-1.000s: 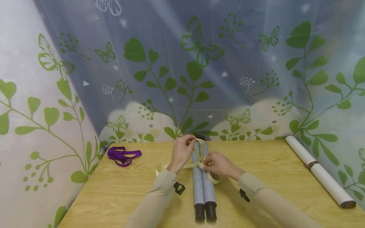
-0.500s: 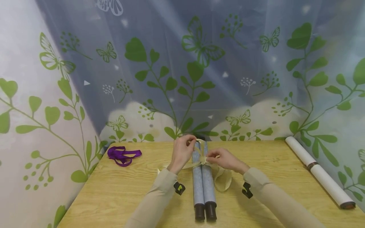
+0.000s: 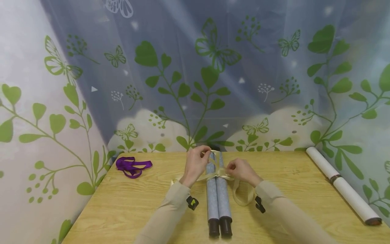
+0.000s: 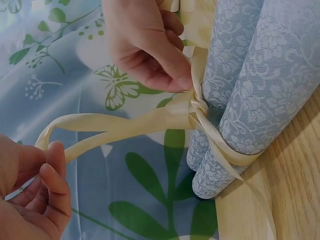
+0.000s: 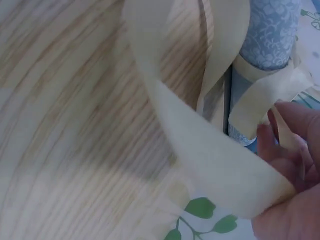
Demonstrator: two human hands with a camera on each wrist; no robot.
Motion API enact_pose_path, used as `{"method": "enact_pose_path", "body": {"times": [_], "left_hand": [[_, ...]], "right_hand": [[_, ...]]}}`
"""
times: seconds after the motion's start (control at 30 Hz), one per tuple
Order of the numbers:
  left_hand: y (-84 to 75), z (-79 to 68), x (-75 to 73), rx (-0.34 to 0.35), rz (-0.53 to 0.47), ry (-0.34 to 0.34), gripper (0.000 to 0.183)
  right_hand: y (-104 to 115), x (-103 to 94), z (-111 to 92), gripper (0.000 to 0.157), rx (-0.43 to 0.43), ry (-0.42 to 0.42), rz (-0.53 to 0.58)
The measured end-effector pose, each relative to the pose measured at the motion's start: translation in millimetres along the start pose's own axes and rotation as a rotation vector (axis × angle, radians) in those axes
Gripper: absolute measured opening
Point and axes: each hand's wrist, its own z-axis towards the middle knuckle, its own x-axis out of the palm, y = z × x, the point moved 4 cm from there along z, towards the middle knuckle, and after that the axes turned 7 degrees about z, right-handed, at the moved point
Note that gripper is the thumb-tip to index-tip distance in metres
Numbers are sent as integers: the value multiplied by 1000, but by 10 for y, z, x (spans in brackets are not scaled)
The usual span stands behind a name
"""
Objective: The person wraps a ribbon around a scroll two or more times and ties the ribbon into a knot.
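Note:
Two pale blue, floral-patterned rolls [image 3: 221,200] with dark end caps lie side by side on the table, like a scroll rolled from both ends. A cream ribbon [image 4: 150,120] goes around them and is knotted on top. My left hand [image 3: 195,164] pinches the end of a ribbon loop drawn up from the knot towards the far end of the rolls. Right of the knot, my right hand [image 3: 242,170] pinches another part of the ribbon between thumb and fingers. From it a long ribbon tail [image 5: 200,155] hangs in a curve above the wood.
The wooden table [image 3: 128,203] meets a patterned curtain [image 3: 170,84] at its back edge. A bundled purple ribbon [image 3: 131,166] lies at the back left. Along the right edge rests a white roll [image 3: 350,191] with a brown band and dark end.
My right hand has drawn the ribbon through at the knot and out to the right. The tail's curve now hangs further right. My left hand has stayed nearly still, pinching its loop.

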Motion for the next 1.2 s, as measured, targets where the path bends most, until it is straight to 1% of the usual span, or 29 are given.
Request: {"method": "enact_pose_path", "body": {"times": [0.07, 0.13, 0.23, 0.4, 0.47, 0.6, 0.77, 0.83, 0.9, 0.97, 1.07, 1.2], "left_hand": [[3, 6, -7, -1, -3, -4, 13], [5, 15, -14, 1, -3, -11, 13], [5, 27, -22, 8, -4, -20, 13], [2, 36, -20, 11, -9, -19, 13], [3, 34, -20, 9, -13, -15, 13], [0, 28, -19, 7, -12, -14, 13], [5, 33, -17, 8, -2, -22, 12], [11, 37, -16, 9, -3, -25, 12], [16, 39, -15, 11, -3, -25, 12], [17, 41, -13, 12, -2, -24, 12], [15, 38, -9, 13, 5, -22, 12], [11, 27, -4, 12, 15, -15, 12]], "right_hand": [[-9, 20, 18, 9, 11, 7, -14], [-12, 29, 32, 11, 16, 25, -3], [4, 15, 35, 16, 14, 69, 57], [56, -37, -16, 22, 3, 203, 214], [68, -45, -43, 21, -10, 260, 248], [48, -52, -108, 19, -31, 365, 238], [20, -66, -187, 16, -71, 502, 149], [31, -67, -200, 17, -98, 538, 119], [45, -60, -193, 17, -121, 538, 109], [60, -46, -172, 19, -128, 507, 91], [100, -7, -137, 21, -143, 416, 66], [148, 61, -115, 18, -170, 309, 61]]}}
